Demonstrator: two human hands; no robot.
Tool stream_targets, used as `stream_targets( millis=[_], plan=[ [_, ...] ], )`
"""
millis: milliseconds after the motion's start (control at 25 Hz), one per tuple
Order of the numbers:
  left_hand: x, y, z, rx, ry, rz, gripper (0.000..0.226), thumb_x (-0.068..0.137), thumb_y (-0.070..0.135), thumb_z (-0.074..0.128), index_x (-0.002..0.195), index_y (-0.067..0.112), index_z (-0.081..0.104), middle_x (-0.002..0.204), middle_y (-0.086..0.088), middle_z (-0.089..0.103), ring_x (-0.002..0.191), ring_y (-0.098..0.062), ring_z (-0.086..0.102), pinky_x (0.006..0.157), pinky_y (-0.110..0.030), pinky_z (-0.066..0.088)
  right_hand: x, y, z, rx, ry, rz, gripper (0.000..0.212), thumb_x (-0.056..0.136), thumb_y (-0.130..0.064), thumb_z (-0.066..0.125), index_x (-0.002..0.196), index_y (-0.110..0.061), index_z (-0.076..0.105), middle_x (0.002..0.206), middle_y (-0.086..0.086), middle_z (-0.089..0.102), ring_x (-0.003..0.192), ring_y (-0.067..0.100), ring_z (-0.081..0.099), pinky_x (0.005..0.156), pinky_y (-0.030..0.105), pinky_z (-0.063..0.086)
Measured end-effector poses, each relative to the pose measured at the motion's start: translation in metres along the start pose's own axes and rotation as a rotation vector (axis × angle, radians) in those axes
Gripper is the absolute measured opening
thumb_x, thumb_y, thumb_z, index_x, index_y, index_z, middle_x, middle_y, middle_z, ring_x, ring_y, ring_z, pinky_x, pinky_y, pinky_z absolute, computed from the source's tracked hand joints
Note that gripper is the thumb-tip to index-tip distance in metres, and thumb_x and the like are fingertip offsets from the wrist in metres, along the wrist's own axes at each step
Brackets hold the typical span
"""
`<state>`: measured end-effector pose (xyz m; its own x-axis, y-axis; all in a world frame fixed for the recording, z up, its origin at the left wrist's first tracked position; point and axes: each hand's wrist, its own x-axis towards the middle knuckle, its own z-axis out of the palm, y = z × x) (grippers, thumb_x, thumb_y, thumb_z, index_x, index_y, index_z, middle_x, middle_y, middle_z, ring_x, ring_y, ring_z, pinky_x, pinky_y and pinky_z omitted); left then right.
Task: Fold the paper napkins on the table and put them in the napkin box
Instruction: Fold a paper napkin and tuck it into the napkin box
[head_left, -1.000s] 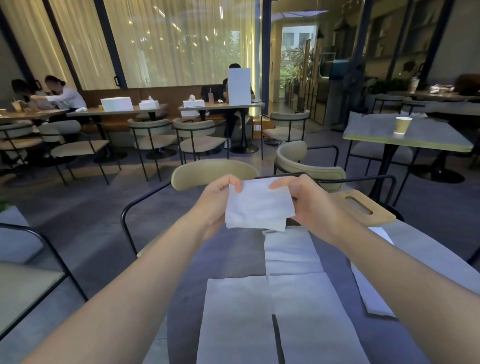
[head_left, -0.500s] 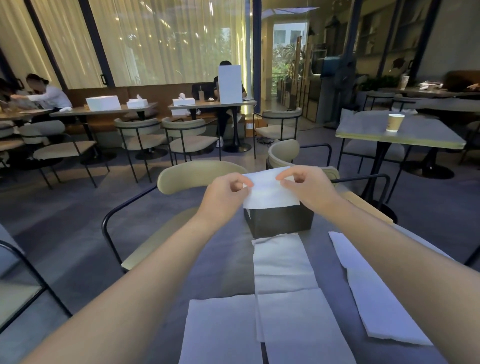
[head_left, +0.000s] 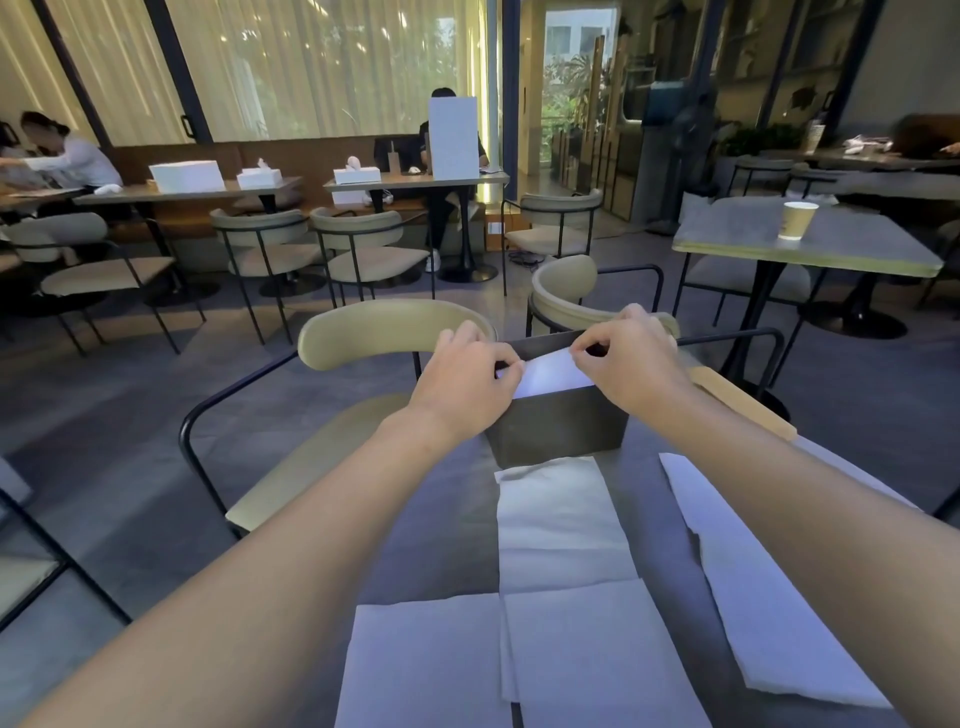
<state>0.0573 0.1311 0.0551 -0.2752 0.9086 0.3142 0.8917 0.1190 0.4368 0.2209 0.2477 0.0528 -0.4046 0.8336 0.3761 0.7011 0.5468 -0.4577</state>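
Café interior, curtained windows, beige chairs, grey floor, paper cup on neighbouring table

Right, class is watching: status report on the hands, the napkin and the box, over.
Left hand and right hand both pinching the folded napkin. Napkin partly inside the napkin box. Four flat napkins waiting on the table. Nothing in the way.
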Motion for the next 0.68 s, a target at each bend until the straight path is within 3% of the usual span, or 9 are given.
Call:
stream_targets(
  millis=[120,200,320,400,480,560,680],
  plan=[
    [-0.014,-0.004,-0.007,-0.017,0.055,-0.029,0.026,0.101,0.036,0.052,0.099,0.022,0.074,0.093,0.002,0.050,0.103,-0.023,0.046,0.089,-0.035,0.044,-0.020,-0.006,-0.014,0.216,0.004,-0.005,0.017,0.099,-0.027,0.067,0.091,-0.019,0.080,0.083,-0.003,0.062,0.079,0.019,0.059,0.073,0.035,0.053],
    [-0.030,-0.004,-0.012,-0.050,0.066,-0.051,0.022,0.100,0.035,0.054,0.094,0.022,0.070,0.084,0.005,0.057,0.093,-0.023,0.054,0.075,-0.032,0.044,-0.041,-0.008,-0.020,0.267,-0.037,0.016,0.022,0.099,-0.032,0.068,0.085,-0.017,0.076,0.074,-0.004,0.067,0.071,0.015,0.061,0.062,0.029,0.047],
    [-0.057,0.003,-0.014,-0.104,0.140,-0.054,0.015,0.097,0.031,0.057,0.089,0.021,0.063,0.077,0.005,0.066,0.075,-0.018,0.056,0.061,-0.032,0.041,-0.075,-0.006,-0.022,0.295,-0.092,0.045,0.028,0.098,-0.032,0.068,0.079,-0.013,0.073,0.066,0.002,0.067,0.062,0.012,0.056,0.059,0.030,0.045],
    [-0.069,0.008,-0.015,-0.084,0.184,-0.036,0.016,0.097,0.032,0.058,0.085,0.021,0.062,0.084,0.004,0.068,0.081,-0.017,0.058,0.066,-0.034,0.048,-0.089,-0.001,-0.017,0.300,-0.118,0.069,0.026,0.098,-0.028,0.069,0.082,-0.009,0.075,0.074,0.012,0.073,0.064,0.016,0.058,0.063,0.036,0.049],
    [-0.079,0.011,-0.014,-0.098,0.178,-0.065,0.021,0.097,0.033,0.059,0.081,0.019,0.062,0.086,0.001,0.066,0.083,-0.018,0.059,0.069,-0.034,0.049,-0.100,0.003,-0.010,0.284,-0.182,0.098,0.022,0.097,-0.025,0.070,0.084,-0.009,0.077,0.080,0.011,0.077,0.069,0.018,0.064,0.064,0.034,0.051],
    [-0.086,0.008,-0.004,-0.036,0.078,-0.109,0.024,0.096,0.036,0.059,0.080,0.019,0.064,0.086,0.000,0.069,0.085,-0.021,0.063,0.072,-0.034,0.051,-0.108,0.009,0.003,0.214,-0.253,0.080,0.019,0.095,-0.020,0.069,0.083,-0.008,0.079,0.084,0.011,0.078,0.081,0.024,0.071,0.073,0.037,0.057],
    [-0.096,-0.002,0.021,0.031,-0.148,-0.162,0.024,0.093,0.040,0.058,0.101,0.021,0.071,0.100,0.001,0.074,0.101,-0.023,0.065,0.084,-0.036,0.055,-0.118,0.013,0.020,0.147,-0.282,0.064,0.019,0.091,-0.015,0.069,0.079,-0.005,0.080,0.086,0.016,0.077,0.085,0.030,0.072,0.075,0.036,0.056]
  ],
)
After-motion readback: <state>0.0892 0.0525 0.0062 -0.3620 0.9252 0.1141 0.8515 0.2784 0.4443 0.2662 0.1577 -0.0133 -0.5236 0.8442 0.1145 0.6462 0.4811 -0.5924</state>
